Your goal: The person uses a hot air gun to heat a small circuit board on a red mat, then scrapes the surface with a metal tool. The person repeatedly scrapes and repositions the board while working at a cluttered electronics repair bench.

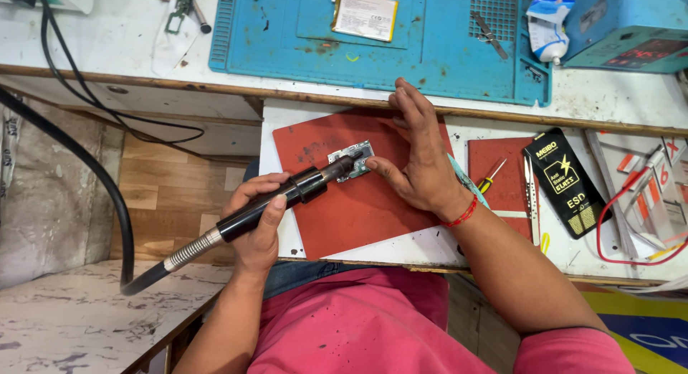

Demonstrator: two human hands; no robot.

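One small grey-green circuit board (351, 161) lies near the top of one red rectangular rubber mat (337, 216), which rests on a white board across the pulled-out drawer of the bench. The left hand (256, 216) is closed round one black cylindrical hot-air handpiece (287, 196), fingers wrapped over its barrel, and the metal nozzle at its tip sits over the circuit board; I cannot tell whether the two touch. From the back of the handpiece one ribbed metal sleeve leads into one thick black hose (86, 173) that curves away to the left. The right hand (419, 162) is open and pressed flat on the mat just beside the board, with the thumb tip against the board's right edge and the four fingers stretched upward; one red thread band circles its wrist. To the right lies a second, smaller red mat (505, 195), bearing one small screwdriver with a yellow and red handle (491, 179) and one pair of slim metal tweezers (530, 202). Beside that lies one black flat packet with yellow print (566, 184). Farther up the bench sits one large blue silicone work mat (430, 51), holding one white and yellow flat battery (365, 15).
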